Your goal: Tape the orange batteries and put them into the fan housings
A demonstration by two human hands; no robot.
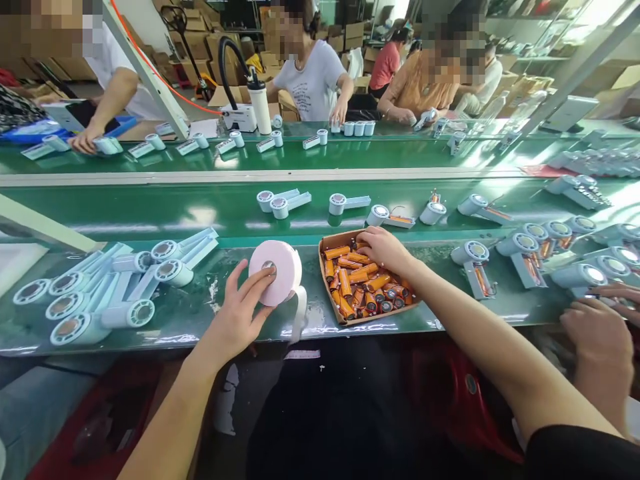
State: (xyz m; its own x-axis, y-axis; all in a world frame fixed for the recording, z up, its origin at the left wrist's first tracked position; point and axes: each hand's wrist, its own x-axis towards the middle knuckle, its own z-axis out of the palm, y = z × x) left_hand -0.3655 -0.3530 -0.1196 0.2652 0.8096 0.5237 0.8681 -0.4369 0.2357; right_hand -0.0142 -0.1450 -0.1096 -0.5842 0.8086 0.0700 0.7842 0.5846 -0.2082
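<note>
My left hand (246, 301) grips a thick roll of white tape (284, 272) that stands tilted on the bench, fingers at its core and thumb at the lower edge. A loose tape end hangs from the roll toward the front edge. To the right sits a shallow cardboard box (326, 293) full of orange cylindrical batteries (371, 272). My right hand (386, 250) reaches into its far right corner, fingers bent down and closed among the batteries. What those fingertips hold is hidden.
Pale blue handheld fan housings (120, 287) are heaped at left. More housings (530, 250) with batteries inside lie at right, beside another person's hands (600, 327). Behind runs a green conveyor belt (200, 213) carrying several housings. Co-workers sit across it.
</note>
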